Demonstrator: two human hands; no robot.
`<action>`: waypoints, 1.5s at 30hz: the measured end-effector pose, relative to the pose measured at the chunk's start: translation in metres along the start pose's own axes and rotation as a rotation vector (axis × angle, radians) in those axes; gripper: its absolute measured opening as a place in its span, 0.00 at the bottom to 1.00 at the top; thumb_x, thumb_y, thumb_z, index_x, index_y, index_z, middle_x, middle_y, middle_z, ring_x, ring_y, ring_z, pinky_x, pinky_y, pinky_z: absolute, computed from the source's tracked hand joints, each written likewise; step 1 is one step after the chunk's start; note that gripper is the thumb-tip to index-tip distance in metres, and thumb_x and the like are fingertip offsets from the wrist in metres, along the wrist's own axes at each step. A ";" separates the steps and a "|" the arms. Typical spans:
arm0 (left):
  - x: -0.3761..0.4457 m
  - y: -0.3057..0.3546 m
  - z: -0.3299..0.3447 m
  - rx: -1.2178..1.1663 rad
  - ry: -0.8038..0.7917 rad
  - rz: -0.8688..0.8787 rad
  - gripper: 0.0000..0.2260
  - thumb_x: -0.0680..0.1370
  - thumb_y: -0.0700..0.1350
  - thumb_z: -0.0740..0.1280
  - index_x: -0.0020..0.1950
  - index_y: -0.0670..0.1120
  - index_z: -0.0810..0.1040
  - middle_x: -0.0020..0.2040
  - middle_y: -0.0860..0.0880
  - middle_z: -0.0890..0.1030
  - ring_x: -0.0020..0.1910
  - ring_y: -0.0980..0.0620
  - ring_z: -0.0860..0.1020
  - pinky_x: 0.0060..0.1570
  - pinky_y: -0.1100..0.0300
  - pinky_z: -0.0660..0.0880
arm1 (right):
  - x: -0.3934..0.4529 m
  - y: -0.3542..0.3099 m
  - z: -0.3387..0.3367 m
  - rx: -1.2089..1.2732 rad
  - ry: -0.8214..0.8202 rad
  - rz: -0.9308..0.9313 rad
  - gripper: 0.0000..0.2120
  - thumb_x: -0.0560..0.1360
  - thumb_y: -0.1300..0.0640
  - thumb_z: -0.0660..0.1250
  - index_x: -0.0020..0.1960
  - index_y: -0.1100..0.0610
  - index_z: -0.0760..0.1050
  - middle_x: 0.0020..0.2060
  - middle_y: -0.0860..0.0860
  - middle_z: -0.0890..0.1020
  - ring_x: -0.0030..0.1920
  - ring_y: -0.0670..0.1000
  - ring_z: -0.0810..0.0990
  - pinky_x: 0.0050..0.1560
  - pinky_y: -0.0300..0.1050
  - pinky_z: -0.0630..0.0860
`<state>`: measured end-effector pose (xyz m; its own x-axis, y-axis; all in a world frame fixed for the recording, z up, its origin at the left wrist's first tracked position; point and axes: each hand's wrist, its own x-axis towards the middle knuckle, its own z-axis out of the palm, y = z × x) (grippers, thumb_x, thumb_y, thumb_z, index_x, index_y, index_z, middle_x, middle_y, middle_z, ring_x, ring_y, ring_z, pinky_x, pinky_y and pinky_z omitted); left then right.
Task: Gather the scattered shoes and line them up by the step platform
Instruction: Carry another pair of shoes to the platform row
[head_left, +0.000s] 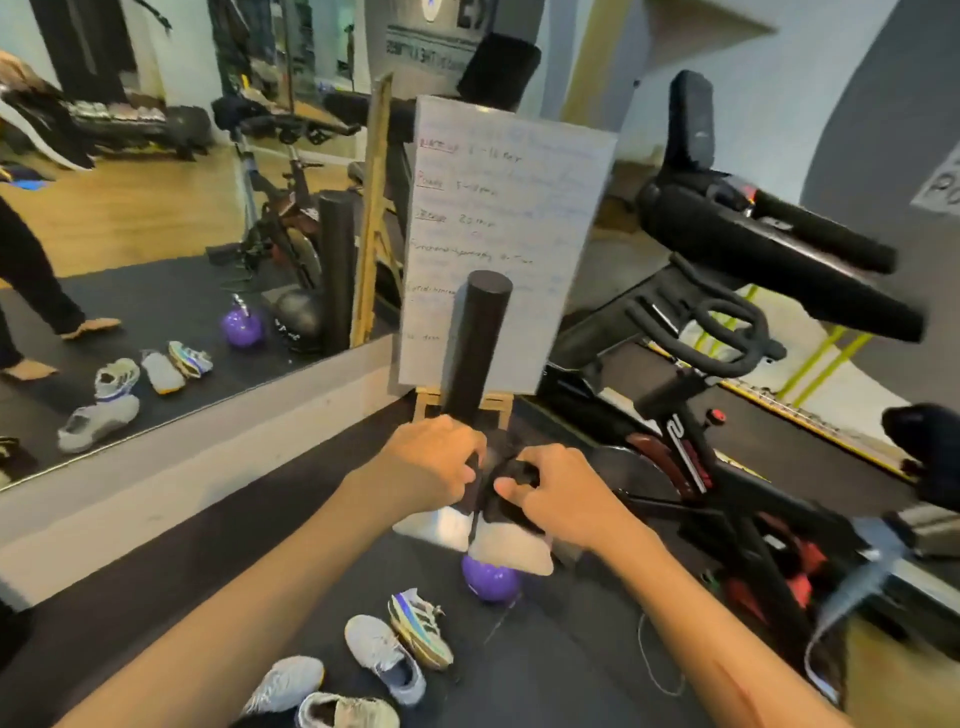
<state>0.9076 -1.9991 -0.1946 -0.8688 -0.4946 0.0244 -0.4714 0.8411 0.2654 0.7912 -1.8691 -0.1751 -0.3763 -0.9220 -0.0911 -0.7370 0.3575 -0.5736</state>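
I hold a pair of black shoes with white soles in the air, one in each hand. My left hand (434, 462) grips the left black shoe (447, 525) at its collar. My right hand (558, 499) grips the right black shoe (514, 545) the same way. Below them on the dark mat (156, 597) lie several shoes: a striped multicolour sneaker (421, 629) tipped on its side, a grey sneaker (384, 657), another grey sneaker (288, 683) and a beige one (345, 712). No step platform is visible.
A purple kettlebell (491, 579) sits on the mat under the held shoes. A black foam roller (475, 348) stands before a whiteboard (498, 244) on an easel. A wall mirror (156, 234) runs along the left. An exercise bike (727, 415) fills the right side.
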 end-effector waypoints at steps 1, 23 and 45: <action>0.006 0.018 0.005 0.002 -0.005 0.041 0.07 0.78 0.46 0.64 0.56 0.53 0.74 0.55 0.50 0.76 0.50 0.50 0.74 0.44 0.57 0.67 | -0.012 0.013 -0.007 0.011 0.026 0.040 0.08 0.77 0.52 0.68 0.39 0.53 0.77 0.35 0.47 0.79 0.35 0.43 0.76 0.31 0.30 0.69; 0.000 0.581 0.173 -0.035 -0.230 0.959 0.05 0.78 0.44 0.62 0.52 0.49 0.76 0.52 0.47 0.78 0.53 0.46 0.76 0.41 0.53 0.70 | -0.457 0.340 -0.153 0.079 0.510 0.848 0.14 0.71 0.48 0.73 0.36 0.51 0.69 0.31 0.46 0.75 0.30 0.41 0.72 0.27 0.37 0.64; 0.052 1.080 0.202 -0.367 -0.172 1.650 0.14 0.75 0.39 0.67 0.59 0.51 0.71 0.51 0.57 0.68 0.51 0.57 0.66 0.46 0.62 0.62 | -0.731 0.534 -0.381 -0.183 1.155 1.251 0.14 0.72 0.50 0.73 0.52 0.55 0.74 0.44 0.51 0.78 0.42 0.48 0.75 0.37 0.41 0.73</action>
<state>0.3231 -1.0724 -0.1019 -0.3797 0.8382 0.3915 0.9195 0.2952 0.2597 0.4593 -0.9472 -0.1043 -0.8491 0.4600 0.2596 0.2813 0.8098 -0.5148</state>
